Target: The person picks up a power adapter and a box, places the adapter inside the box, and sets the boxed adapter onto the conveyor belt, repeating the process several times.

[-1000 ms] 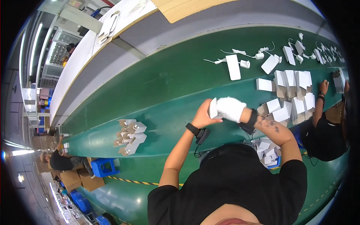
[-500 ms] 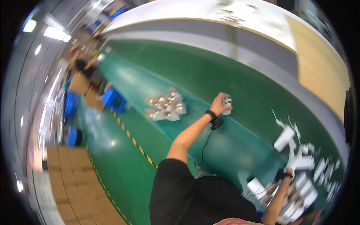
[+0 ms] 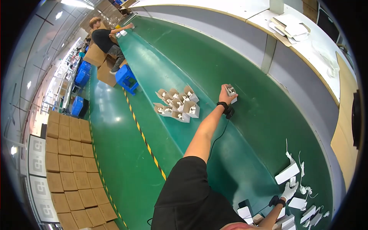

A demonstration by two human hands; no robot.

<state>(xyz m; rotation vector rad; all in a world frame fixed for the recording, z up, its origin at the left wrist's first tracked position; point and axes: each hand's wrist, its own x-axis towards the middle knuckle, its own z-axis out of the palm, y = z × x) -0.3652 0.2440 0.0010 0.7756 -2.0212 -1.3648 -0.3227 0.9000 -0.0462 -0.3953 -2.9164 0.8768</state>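
Out over the middle of the green tabletop (image 3: 245,57), the left hand (image 3: 226,94) is stretched far forward with its fingers closed around a small open box (image 3: 231,91), white and grey, held just above the surface. A cluster of similar small open boxes (image 3: 177,104) lies on the tabletop nearer its left edge, well apart from the held one. The step in hand looks like setting this box down on the belt surface; to do it well, the box should stay upright with its open top level, be lowered until its base rests flat, and only then be let go. A black wrist strap with a cable (image 3: 217,138) trails along the forearm, and it should be kept from dragging across the box. At the near right corner, the right hand (image 3: 288,190), in a white glove, rests on white flat boxes (image 3: 287,173) and loose white cables; whether it grips anything I cannot tell.
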